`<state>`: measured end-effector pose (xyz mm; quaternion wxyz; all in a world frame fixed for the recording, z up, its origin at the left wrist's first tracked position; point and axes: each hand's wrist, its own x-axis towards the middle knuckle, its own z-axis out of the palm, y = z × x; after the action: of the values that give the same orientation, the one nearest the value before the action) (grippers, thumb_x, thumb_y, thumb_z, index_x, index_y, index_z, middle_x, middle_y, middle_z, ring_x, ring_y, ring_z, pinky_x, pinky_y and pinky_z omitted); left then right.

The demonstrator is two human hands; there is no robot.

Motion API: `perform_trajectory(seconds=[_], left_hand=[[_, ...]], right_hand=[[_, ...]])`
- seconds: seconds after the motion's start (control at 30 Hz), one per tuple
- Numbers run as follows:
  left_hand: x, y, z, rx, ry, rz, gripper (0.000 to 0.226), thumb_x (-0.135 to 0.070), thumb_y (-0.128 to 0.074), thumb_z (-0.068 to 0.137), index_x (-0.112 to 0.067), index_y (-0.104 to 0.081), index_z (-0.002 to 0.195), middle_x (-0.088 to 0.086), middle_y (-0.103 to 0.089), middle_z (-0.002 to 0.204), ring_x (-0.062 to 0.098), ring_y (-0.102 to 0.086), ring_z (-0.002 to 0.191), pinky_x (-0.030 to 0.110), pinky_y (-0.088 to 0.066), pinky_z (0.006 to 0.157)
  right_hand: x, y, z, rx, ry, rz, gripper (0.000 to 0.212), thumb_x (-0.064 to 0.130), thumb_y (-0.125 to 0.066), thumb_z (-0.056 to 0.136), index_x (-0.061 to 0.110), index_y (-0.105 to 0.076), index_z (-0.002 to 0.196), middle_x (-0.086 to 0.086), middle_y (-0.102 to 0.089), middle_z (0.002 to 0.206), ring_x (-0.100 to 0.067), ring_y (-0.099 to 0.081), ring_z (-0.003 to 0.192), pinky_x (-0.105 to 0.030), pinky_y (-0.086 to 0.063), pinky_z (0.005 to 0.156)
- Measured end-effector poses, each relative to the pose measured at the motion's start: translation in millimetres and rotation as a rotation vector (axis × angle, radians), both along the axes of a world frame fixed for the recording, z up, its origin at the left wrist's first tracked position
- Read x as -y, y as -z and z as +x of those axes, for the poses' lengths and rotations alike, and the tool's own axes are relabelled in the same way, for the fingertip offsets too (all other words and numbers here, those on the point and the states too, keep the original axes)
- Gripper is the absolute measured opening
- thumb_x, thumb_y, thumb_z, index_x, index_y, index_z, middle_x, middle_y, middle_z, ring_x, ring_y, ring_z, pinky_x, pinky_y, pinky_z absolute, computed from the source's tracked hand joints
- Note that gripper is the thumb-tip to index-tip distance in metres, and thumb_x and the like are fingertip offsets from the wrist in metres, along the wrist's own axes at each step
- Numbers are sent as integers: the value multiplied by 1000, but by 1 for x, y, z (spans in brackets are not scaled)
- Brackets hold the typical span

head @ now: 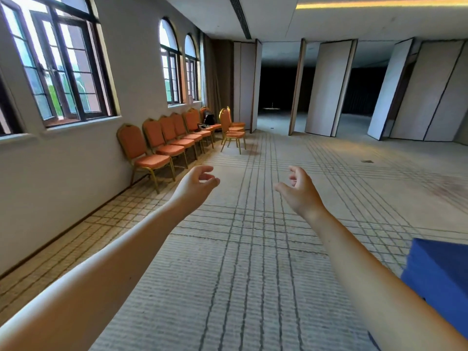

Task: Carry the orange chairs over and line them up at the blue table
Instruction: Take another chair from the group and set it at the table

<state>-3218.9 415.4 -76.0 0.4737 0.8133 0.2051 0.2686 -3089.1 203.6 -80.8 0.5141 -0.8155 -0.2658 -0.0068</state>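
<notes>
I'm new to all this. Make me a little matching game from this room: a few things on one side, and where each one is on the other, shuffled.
Things:
1. row of orange chairs
2. blue table
3. black bag
4. left hand

Places:
A. bottom right corner of the view
B. raised in mid-air, holding nothing
C. on a far seat in the row
D. along the left wall

Pairs: 1-D, 2-A, 3-C, 4-B.

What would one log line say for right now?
stage: no chair lifted yet | left grip: empty, loosely curled | right grip: empty, loosely curled | chairs: along wall | table: at right
</notes>
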Motion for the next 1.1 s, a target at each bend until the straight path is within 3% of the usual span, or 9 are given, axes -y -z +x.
perform_trajectory(seconds=[0.13,0.47,0.73,1.1], left_hand=[[-83,11,93,11,11,-35,41,-31,-63,90,-24,-52,129,-5,-64,114,11,-60,103,35,-51,92],[-295,-3,352,24,66,-51,43,-31,-61,91,-23,-51,132,-5,-63,113,12,-60,103,34,-52,90],[-400,21,546,-62,94,-56,44,-31,-61,91,-22,-50,133,-2,-63,117,14,-59,105,36,-51,93],[-546,13,849,-36,11,-44,45,-34,-63,90,-24,-51,132,-3,-63,116,13,-60,103,33,-52,88]], right_hand=[[-81,4,90,20,-7,-22,68,32,-63,90,20,-32,150,-6,-39,149,-22,-40,136,-31,-36,98],[-283,-1,331,47,37,-32,68,36,-63,91,23,-31,150,-4,-40,147,-19,-42,131,-31,-37,97],[-390,15,524,-3,58,-20,68,32,-63,91,20,-32,150,-5,-38,149,-20,-40,135,-33,-37,102],[-551,5,837,32,-10,-45,69,33,-64,90,22,-32,150,-4,-40,148,-20,-42,133,-36,-41,102]])
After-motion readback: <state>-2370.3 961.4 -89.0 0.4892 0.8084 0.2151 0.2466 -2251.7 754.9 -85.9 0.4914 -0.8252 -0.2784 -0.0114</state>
